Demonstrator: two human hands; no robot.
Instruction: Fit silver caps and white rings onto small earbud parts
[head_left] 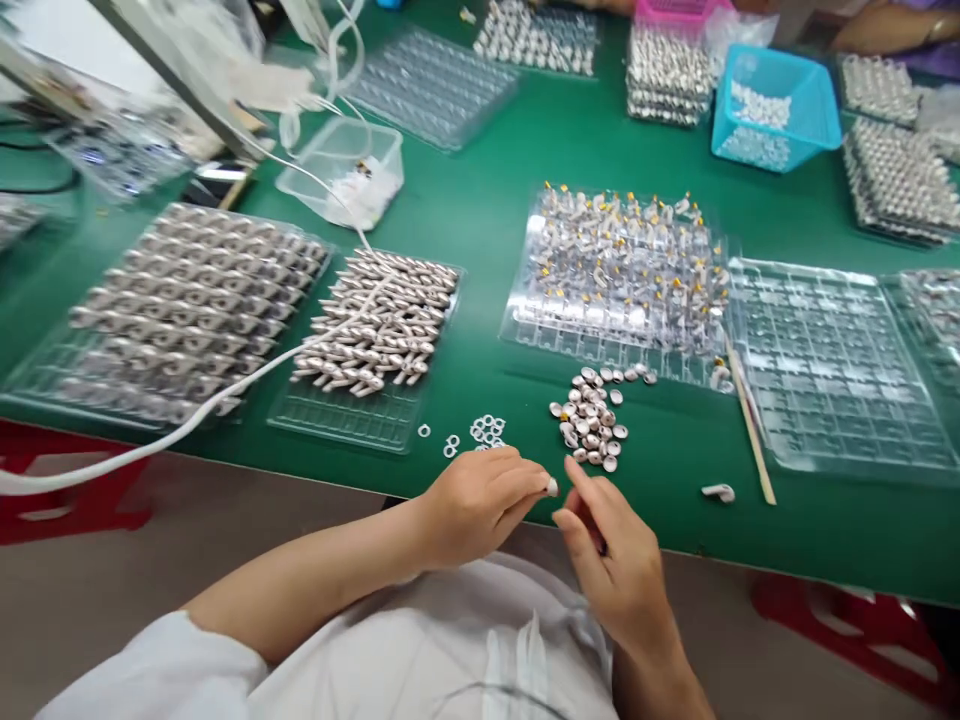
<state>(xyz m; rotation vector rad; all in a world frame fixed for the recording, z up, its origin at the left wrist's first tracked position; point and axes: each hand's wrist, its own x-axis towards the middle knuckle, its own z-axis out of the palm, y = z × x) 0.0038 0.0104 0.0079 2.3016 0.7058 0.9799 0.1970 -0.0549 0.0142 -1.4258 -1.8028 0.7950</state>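
My left hand [484, 500] is closed near the table's front edge, its fingers pressed together. A small whitish piece [553, 487] shows at its fingertips, too small to name exactly. Just to the right, my right hand [619, 535] has its thumb and index finger apart, with nothing visible between them; the other fingers are curled and partly hidden. Beyond my hands lies a loose pile of small round silvery caps [592, 415]. Several white rings [487, 430] lie past my left hand. A white earbud-shaped part [718, 493] rests to the right.
Trays of silvery earbud-shaped parts [375, 320] stand at the left, crossed by a white cable [247, 385]. Ahead is a tray of parts with yellow tabs [622, 250]. A wooden stick [750, 425] lies beside a clear tray [847, 360]. A blue basket [814, 110] stands farther back.
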